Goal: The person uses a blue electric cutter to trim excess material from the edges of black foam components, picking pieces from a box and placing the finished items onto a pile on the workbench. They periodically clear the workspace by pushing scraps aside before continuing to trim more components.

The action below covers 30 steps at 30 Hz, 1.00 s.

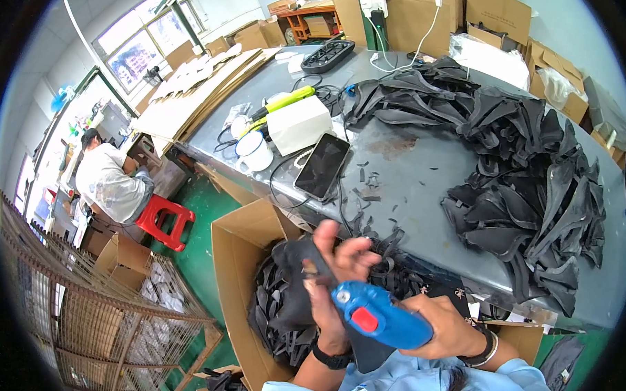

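Observation:
My right hand is wrapped round a blue handheld power tool with a red button; the tool's working end points toward my left hand and is hard to make out. My left hand holds a dark grey, soft-looking moulded piece, its fingers partly spread along the piece's edge. Below it stands an open cardboard box filled with black strips and offcuts. Similar dark grey curved pieces lie heaped along the right and far side of the grey table.
A phone, a white mug, a white box, yellow-green tools and cables lie on the table's left side. Small black scraps are near its front edge. A rusty wire cage stands left. Farther off, a person sits on a red stool.

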{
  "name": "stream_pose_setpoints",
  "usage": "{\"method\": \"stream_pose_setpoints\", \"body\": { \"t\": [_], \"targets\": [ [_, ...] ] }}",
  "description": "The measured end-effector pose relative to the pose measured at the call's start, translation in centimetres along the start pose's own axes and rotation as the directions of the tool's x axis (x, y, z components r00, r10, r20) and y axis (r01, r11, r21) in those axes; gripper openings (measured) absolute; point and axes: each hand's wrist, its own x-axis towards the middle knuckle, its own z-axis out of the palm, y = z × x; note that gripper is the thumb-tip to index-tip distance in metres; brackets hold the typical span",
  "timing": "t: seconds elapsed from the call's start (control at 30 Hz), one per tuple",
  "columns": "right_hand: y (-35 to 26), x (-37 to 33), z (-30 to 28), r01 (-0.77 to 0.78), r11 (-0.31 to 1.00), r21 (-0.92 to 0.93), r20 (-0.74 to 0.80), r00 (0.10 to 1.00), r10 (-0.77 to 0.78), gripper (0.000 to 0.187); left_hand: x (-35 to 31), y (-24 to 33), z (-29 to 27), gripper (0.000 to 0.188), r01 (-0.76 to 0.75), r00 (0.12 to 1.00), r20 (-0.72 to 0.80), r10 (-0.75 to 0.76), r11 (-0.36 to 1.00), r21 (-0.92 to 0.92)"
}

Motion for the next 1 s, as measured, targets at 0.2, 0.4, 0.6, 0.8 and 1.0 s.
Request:
{"method": "stream_pose_setpoints", "body": {
  "t": [0.2, 0.4, 0.6, 0.8, 1.0],
  "targets": [
    [-0.2, -0.8, -0.1, -0.080, 0.988, -0.135, -0.082, 0.994, 0.070, 0.059, 0.6, 1.8, -2.6, 0.029, -0.031, 0.945, -0.316, 0.084, 0.985, 0.169],
    [0.3, -0.6, -0.3, -0.100, 0.900, -0.424, -0.153, 0.987, 0.038, 0.055, 0.7, 3.4, -1.5, 0.037, -0.010, 0.976, -0.200, 0.084, 0.939, 0.344],
    [0.2, -0.6, -0.3, -0.009, 0.923, -0.384, -0.088, 0.996, -0.027, 0.048, 0.1, 4.5, -1.6, 0.036, 0.092, 0.992, -0.116, -0.043, 0.882, 0.462],
    [0.2, -0.6, -0.4, -0.018, 0.926, -0.378, -0.081, 0.997, -0.013, 0.046, 0.1, 4.9, -1.9, 0.030, 0.081, 0.997, -0.053, -0.063, 0.859, 0.505],
    [0.4, -0.7, -0.6, 0.017, 0.940, -0.341, -0.095, 0.994, -0.053, 0.048, 0.6, 6.7, -1.8, 0.029, 0.238, 0.959, 0.001, -0.283, 0.806, 0.542]
  ]
}}
